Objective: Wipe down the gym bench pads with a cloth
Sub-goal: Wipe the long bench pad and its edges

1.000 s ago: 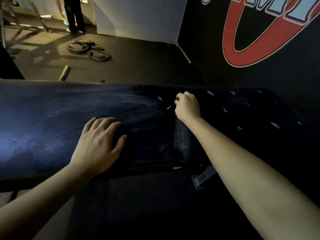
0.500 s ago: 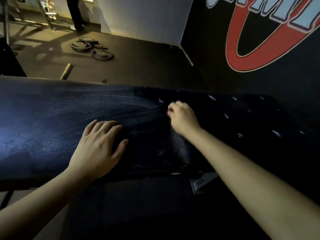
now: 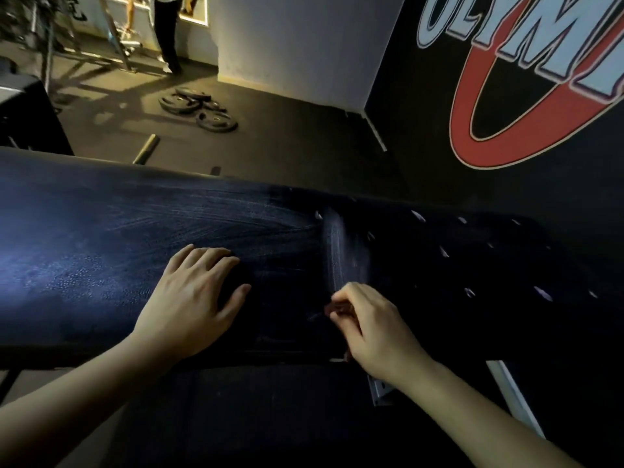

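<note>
Dim gym floor [image 3: 304, 143], weight plates [image 3: 199, 109] behind. Dark bench pad [image 3: 101, 231] across mid-frame, streaked with wipe marks. Flat on it, released, left grip [image 3: 189, 298], fingers straight. Curled at seam [image 3: 334, 244] between pads, near front edge, right grip [image 3: 371, 329]; contents too dark to tell, cloth indistinguishable.

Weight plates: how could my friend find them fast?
Look past the long dark bench pad to the floor beyond. Near the white wall lie the weight plates: flat black discs in a heap, not straight like the nearby tube.
</note>
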Demonstrator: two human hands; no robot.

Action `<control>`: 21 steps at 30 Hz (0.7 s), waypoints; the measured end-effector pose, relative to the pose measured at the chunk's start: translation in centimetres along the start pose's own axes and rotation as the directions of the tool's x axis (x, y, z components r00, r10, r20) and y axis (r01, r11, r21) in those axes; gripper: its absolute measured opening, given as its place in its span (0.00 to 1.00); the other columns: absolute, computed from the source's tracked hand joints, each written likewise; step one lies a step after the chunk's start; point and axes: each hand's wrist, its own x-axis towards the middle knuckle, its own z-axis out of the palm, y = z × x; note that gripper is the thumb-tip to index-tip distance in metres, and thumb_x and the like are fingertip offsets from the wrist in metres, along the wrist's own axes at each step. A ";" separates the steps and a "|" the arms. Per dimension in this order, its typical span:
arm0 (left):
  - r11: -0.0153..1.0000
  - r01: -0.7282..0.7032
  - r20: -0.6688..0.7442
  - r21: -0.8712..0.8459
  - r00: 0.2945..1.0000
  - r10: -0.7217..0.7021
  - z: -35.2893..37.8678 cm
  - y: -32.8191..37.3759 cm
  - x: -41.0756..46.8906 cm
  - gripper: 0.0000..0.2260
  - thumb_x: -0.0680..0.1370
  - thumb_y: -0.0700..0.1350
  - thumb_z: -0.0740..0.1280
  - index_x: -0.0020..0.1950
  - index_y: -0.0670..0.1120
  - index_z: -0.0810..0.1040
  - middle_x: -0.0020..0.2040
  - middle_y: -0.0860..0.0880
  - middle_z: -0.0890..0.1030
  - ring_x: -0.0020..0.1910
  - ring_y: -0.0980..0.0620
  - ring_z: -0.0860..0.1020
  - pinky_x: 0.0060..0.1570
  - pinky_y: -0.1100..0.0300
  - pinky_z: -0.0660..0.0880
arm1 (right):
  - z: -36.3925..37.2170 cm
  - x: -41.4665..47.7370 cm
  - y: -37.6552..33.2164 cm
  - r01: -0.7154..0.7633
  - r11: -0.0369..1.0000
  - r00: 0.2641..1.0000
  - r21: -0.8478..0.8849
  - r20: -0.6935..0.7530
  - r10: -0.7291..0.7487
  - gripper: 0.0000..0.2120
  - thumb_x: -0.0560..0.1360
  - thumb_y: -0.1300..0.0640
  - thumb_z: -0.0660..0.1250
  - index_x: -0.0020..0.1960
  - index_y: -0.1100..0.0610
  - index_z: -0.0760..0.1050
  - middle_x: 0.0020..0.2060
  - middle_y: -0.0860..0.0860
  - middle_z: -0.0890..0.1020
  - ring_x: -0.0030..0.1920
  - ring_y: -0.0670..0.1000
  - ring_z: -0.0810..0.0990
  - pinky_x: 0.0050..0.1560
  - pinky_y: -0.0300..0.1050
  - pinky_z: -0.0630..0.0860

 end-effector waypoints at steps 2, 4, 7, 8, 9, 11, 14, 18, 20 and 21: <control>1.000 -0.001 -0.007 -0.006 1.000 0.001 -0.1 0.1 0.0 0.27 0.81 0.63 0.55 0.68 0.46 0.79 0.67 0.48 0.79 0.68 0.47 0.75 0.77 0.46 0.61 | -0.1 1.6 0.5 0.018 0.999 1.000 -0.045 0.007 -0.018 0.04 0.80 0.57 0.68 0.52 0.55 0.74 0.46 0.45 0.77 0.47 0.46 0.76 0.49 0.43 0.75; 1.000 0.001 -0.008 -0.015 1.000 -0.001 -0.1 0.1 0.0 0.26 0.81 0.63 0.56 0.68 0.47 0.79 0.66 0.49 0.79 0.67 0.48 0.75 0.77 0.46 0.61 | 0.9 6.4 1.9 -0.006 0.996 1.000 -0.094 -0.025 0.004 0.04 0.80 0.57 0.68 0.52 0.56 0.74 0.47 0.50 0.78 0.48 0.52 0.76 0.50 0.49 0.74; 1.000 -0.003 -0.005 -0.018 1.000 0.002 0.1 -0.1 0.2 0.25 0.81 0.61 0.58 0.68 0.47 0.78 0.67 0.50 0.79 0.68 0.48 0.74 0.78 0.46 0.60 | 3.0 16.5 5.5 -0.114 0.983 0.991 -0.144 -0.091 0.102 0.06 0.80 0.58 0.67 0.54 0.60 0.74 0.50 0.59 0.80 0.53 0.61 0.77 0.51 0.52 0.72; 1.000 -0.004 -0.005 -0.017 1.000 0.004 0.3 -0.2 0.2 0.24 0.81 0.61 0.58 0.68 0.48 0.78 0.67 0.50 0.78 0.68 0.48 0.74 0.78 0.46 0.60 | 3.6 19.8 6.5 -0.146 0.974 0.985 -0.175 -0.114 0.127 0.07 0.80 0.58 0.66 0.55 0.60 0.73 0.52 0.59 0.80 0.54 0.62 0.77 0.51 0.52 0.72; 1.000 -0.002 -0.008 -0.017 1.000 0.002 0.4 -0.3 0.1 0.23 0.81 0.61 0.58 0.68 0.48 0.78 0.67 0.50 0.79 0.68 0.49 0.74 0.78 0.47 0.60 | 4.3 22.7 7.1 -0.178 0.961 0.980 -0.211 -0.124 0.154 0.07 0.81 0.58 0.65 0.56 0.60 0.72 0.54 0.59 0.80 0.56 0.62 0.77 0.52 0.52 0.71; 0.999 0.003 -0.022 -0.034 1.000 -0.004 0.4 -0.4 0.1 0.23 0.81 0.60 0.59 0.67 0.48 0.79 0.66 0.51 0.79 0.68 0.49 0.75 0.78 0.48 0.60 | 5.2 26.5 7.6 -0.234 0.935 0.969 -0.265 -0.135 0.205 0.08 0.82 0.58 0.63 0.59 0.60 0.71 0.58 0.59 0.79 0.59 0.61 0.76 0.54 0.51 0.71; 0.999 0.006 -0.017 -0.033 1.000 -0.006 0.3 -0.4 0.1 0.23 0.81 0.61 0.58 0.67 0.48 0.79 0.66 0.52 0.79 0.68 0.50 0.75 0.78 0.48 0.60 | 5.3 25.5 6.6 -0.273 0.938 0.954 -0.211 -0.182 0.237 0.07 0.81 0.59 0.64 0.58 0.60 0.72 0.57 0.59 0.79 0.58 0.61 0.76 0.54 0.52 0.71; 0.999 0.015 -0.003 -0.030 1.000 -0.015 0.1 -0.2 -0.1 0.26 0.81 0.63 0.55 0.68 0.48 0.79 0.68 0.51 0.79 0.69 0.50 0.74 0.79 0.48 0.59 | 4.4 12.4 2.3 -0.068 0.997 0.992 -0.034 -0.108 0.064 0.04 0.78 0.58 0.68 0.50 0.56 0.74 0.47 0.54 0.79 0.48 0.56 0.78 0.49 0.53 0.75; 0.999 0.017 -0.002 -0.031 1.000 -0.017 0.0 0.0 -0.1 0.27 0.81 0.64 0.55 0.68 0.48 0.79 0.68 0.51 0.79 0.69 0.49 0.74 0.78 0.47 0.60 | 2.7 5.2 -0.2 0.065 0.998 0.998 0.021 -0.011 -0.065 0.03 0.78 0.57 0.68 0.50 0.53 0.73 0.45 0.47 0.77 0.47 0.49 0.76 0.49 0.46 0.75; 0.999 0.018 -0.001 -0.033 1.000 -0.018 0.0 0.1 -0.1 0.28 0.80 0.64 0.55 0.68 0.48 0.79 0.67 0.50 0.79 0.69 0.49 0.74 0.78 0.47 0.61 | 1.9 2.6 -1.0 0.129 0.991 0.991 0.022 0.042 -0.130 0.03 0.79 0.58 0.67 0.51 0.53 0.73 0.45 0.45 0.76 0.47 0.46 0.75 0.49 0.41 0.73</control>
